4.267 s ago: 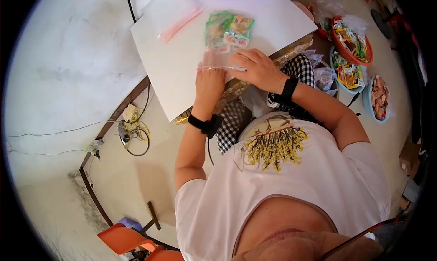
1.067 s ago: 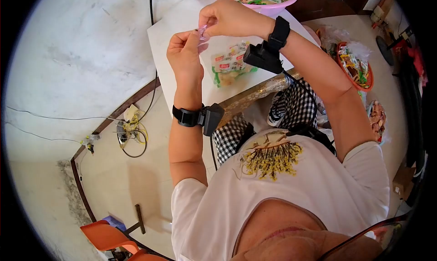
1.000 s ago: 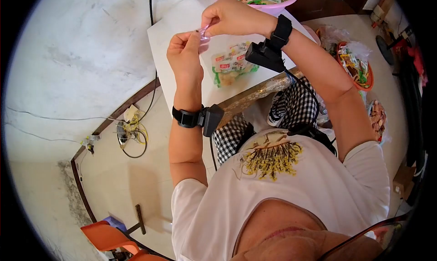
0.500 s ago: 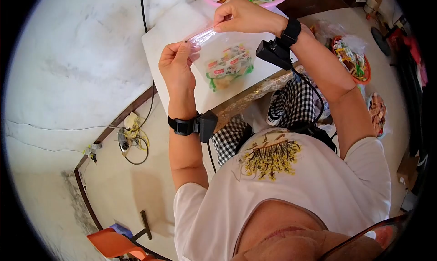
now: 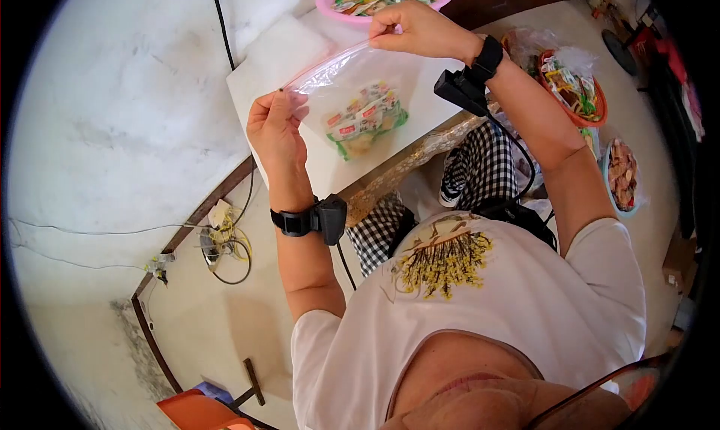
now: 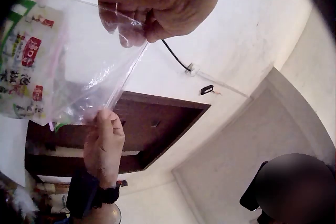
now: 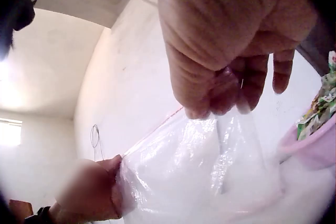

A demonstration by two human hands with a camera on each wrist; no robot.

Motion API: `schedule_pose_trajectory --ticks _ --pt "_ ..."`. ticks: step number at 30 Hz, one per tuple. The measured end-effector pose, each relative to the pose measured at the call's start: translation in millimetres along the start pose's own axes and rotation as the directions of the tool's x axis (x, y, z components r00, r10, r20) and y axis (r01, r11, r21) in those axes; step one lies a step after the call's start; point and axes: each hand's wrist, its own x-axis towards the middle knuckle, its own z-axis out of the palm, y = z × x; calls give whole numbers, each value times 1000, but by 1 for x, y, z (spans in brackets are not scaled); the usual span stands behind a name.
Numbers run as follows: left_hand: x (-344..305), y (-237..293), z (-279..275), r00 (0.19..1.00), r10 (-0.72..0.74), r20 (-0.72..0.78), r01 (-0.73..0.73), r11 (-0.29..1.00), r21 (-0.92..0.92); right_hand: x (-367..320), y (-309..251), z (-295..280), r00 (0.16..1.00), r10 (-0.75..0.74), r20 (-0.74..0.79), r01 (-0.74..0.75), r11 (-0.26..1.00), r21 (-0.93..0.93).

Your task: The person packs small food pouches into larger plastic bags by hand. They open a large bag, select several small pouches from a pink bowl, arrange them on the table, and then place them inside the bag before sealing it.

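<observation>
A clear zip bag (image 5: 337,77) is stretched between both hands, its zip edge taut and slanting. My left hand (image 5: 279,134) pinches one end of that edge between thumb and fingers; my right hand (image 5: 424,31) pinches the other end, higher up. Green-and-white food packets (image 5: 366,121) lie at the bag's lower part over the white table. In the left wrist view the left hand (image 6: 163,3) grips the bag's corner, and the packets (image 6: 26,61) show through the plastic. The right wrist view shows the right hand (image 7: 231,40) pinching the film (image 7: 194,166).
A pink basin (image 5: 326,1) of similar packets stands at the table's back edge. Foam-like white sheeting (image 5: 289,44) lies at the table's left. On the floor at the right are a red basket (image 5: 600,107) of packets and a blue basin (image 5: 628,209) with brown packets. Cables hang along the wall.
From being close together, the hands have moved apart, left hand down-left and right hand to the right, spreading the bag's zip edge. Earlier, both hands rested low on the bag on the table.
</observation>
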Motion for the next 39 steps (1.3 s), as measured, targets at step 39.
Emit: schedule_pose_trajectory --ticks 39 --pt "3 -2 1 1000 28 11 -28 999 -22 -31 16 2 972 233 -30 -130 641 756"
